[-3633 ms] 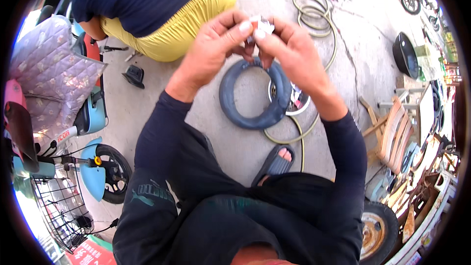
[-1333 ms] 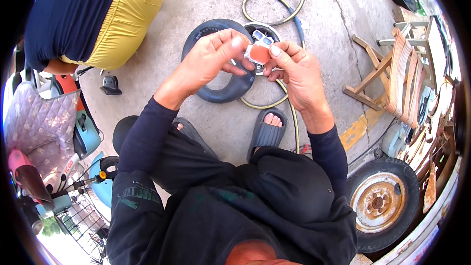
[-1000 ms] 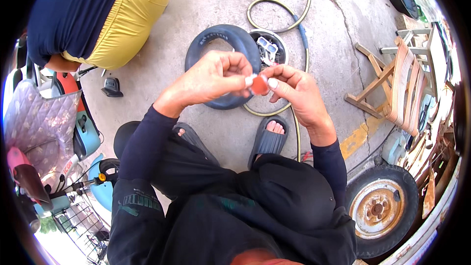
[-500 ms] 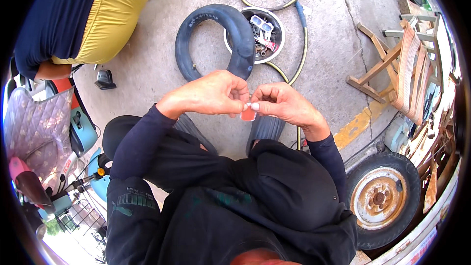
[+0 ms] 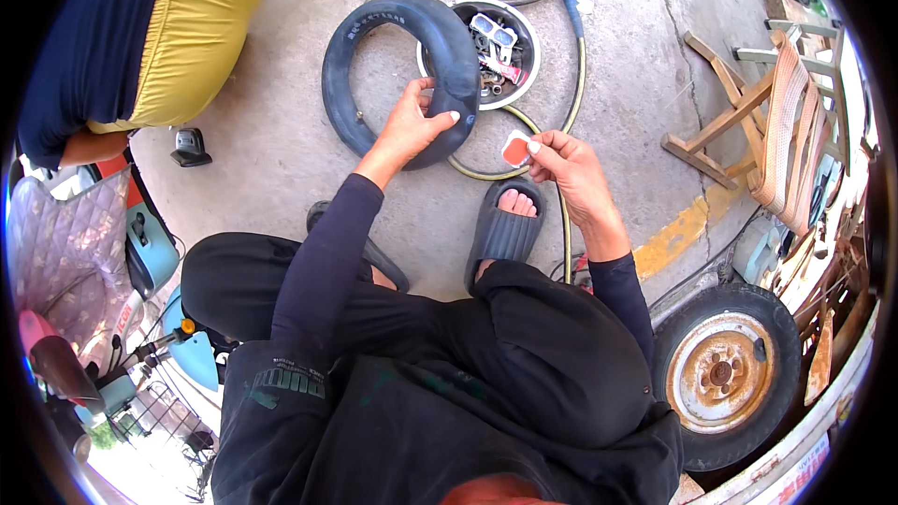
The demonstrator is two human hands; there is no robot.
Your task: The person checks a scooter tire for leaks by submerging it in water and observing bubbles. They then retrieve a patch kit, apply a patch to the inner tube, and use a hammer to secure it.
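Note:
A black inner tube (image 5: 339, 75) lies on the ground ahead of me, its right side overlapping a round bowl of tools. My left hand (image 5: 412, 128) is closed on the tube's near right part, with the thumb stretched over the rubber and the fingers at the inner edge. A small darker mark shows on the tube just beyond that thumb. Off to the right, my right hand (image 5: 572, 173) pinches a small orange-red patch (image 5: 515, 149) with a white border between thumb and fingers. The patch is held apart from the tube, above the ground.
The bowl (image 5: 531, 65) holds small tools and packaging. A hose (image 5: 581, 84) curves around it. Wooden folding stool (image 5: 725, 112) and rusty-rimmed wheel (image 5: 720, 374) stand at right. A person in yellow trousers (image 5: 201, 33) bends at upper left, near a parked scooter (image 5: 154, 243).
My hands, together at the patch before, have parted. The left has reached forward onto the inner tube; the right has moved right with the patch.

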